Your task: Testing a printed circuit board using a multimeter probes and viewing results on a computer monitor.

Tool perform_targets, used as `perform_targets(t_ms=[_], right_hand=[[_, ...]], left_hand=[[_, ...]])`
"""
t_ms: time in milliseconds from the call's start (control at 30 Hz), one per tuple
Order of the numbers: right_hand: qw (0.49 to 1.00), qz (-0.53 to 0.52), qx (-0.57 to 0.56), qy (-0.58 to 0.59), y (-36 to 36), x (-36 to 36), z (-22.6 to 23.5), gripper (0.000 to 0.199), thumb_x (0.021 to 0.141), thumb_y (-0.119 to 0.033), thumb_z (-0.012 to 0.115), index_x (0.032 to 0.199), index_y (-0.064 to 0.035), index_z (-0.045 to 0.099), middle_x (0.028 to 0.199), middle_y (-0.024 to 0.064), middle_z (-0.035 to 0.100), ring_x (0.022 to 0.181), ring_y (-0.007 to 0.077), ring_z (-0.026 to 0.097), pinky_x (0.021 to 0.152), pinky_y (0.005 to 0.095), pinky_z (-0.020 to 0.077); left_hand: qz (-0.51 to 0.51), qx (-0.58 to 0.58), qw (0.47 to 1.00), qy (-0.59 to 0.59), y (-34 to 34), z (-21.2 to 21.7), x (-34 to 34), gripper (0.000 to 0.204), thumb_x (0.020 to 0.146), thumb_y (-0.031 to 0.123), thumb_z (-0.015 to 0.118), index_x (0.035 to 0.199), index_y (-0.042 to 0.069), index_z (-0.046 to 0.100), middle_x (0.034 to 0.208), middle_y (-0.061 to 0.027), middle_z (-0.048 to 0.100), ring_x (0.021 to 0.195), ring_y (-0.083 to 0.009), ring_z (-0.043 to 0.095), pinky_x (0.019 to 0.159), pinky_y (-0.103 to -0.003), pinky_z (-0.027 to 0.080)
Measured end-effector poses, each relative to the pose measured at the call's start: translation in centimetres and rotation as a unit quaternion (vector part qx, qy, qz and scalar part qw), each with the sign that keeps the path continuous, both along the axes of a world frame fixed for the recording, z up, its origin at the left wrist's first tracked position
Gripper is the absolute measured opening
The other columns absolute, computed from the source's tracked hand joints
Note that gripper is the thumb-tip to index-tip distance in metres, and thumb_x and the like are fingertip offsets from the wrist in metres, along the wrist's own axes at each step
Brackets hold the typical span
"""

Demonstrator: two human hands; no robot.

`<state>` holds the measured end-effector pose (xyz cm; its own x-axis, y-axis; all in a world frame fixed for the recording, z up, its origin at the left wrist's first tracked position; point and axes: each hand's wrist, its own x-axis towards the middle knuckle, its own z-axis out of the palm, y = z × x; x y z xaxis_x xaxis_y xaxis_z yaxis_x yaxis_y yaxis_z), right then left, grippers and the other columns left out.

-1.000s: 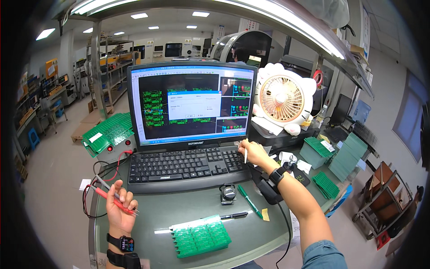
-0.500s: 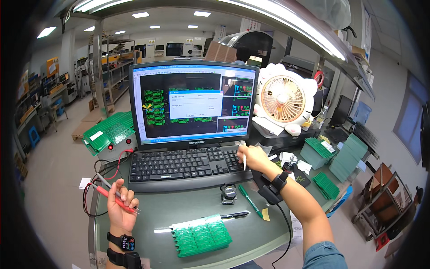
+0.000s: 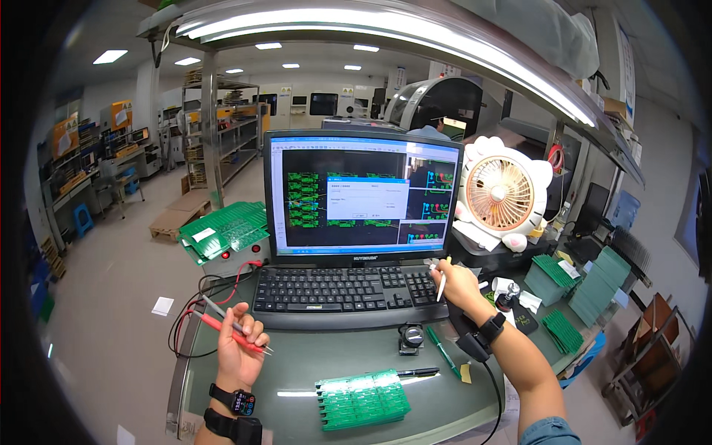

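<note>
Your left hand (image 3: 239,350) has its grip closed round two test probes (image 3: 231,331), one red, one grey; their long axes run up-left to down-right, tips pointing right. The green circuit board panel (image 3: 362,399) lies on the worktop (image 3: 297,371) down-right of that grip, near but apart, long axis left-right. Your right hand (image 3: 454,283) pinches a thin white pen (image 3: 441,283), near upright, at the keyboard's (image 3: 341,289) right edge. Left hand is nearer the panel.

Electronics factory floor | stacked green circuit boards (image 3: 586,285) | storage racks (image 3: 222,137) | test laptop (image 3: 360,222) | strip lighting (image 3: 386,30)
</note>
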<state>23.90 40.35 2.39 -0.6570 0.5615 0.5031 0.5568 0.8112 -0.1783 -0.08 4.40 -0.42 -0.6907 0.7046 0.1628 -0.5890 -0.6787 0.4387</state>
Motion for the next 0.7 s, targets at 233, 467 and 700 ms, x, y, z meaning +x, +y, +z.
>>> perform_targets(t_ms=[233, 467, 700], right_hand=[[0.985, 0.030, -0.168, -0.021, -0.8, 1.3, 1.3, 0.027, 0.091, -0.033, 0.054, 0.096, -0.0084, 0.063, 0.079, 0.0109, 0.070, 0.078, 0.0290, 0.068, 0.070, 0.0407, 0.0502], [0.922, 0.286, -0.260, -0.020, -8.7, -1.4, 4.4, 0.023, 0.093, -0.025, 0.056, 0.101, -0.0035, 0.059, 0.083, 0.0105, 0.069, 0.080, 0.0237, 0.067, 0.074, 0.0328, 0.0504], [0.896, 0.382, -0.212, -0.074, -12.1, -5.5, 4.0, 0.026, 0.093, -0.025, 0.056, 0.104, -0.0021, 0.057, 0.090, 0.0141, 0.066, 0.085, 0.0274, 0.064, 0.076, 0.0359, 0.0489]], left_hand=[[0.012, -0.004, 1.000, 0.013, 0.3, 0.6, 0.5, 0.029, 0.099, 0.035, 0.043, 0.100, 0.009, 0.056, 0.071, -0.0001, 0.045, 0.065, -0.0109, 0.045, 0.067, -0.028, 0.046], [0.010, -0.039, 0.992, 0.123, -0.1, -0.5, -0.2, 0.037, 0.099, 0.042, 0.041, 0.090, 0.011, 0.058, 0.087, -0.0035, 0.052, 0.070, -0.0144, 0.050, 0.074, -0.033, 0.046], [-0.012, -0.047, 0.993, 0.109, 0.1, -0.3, -0.1, 0.038, 0.100, 0.042, 0.038, 0.101, 0.010, 0.057, 0.085, -0.0040, 0.057, 0.074, -0.0163, 0.057, 0.073, -0.033, 0.047]])
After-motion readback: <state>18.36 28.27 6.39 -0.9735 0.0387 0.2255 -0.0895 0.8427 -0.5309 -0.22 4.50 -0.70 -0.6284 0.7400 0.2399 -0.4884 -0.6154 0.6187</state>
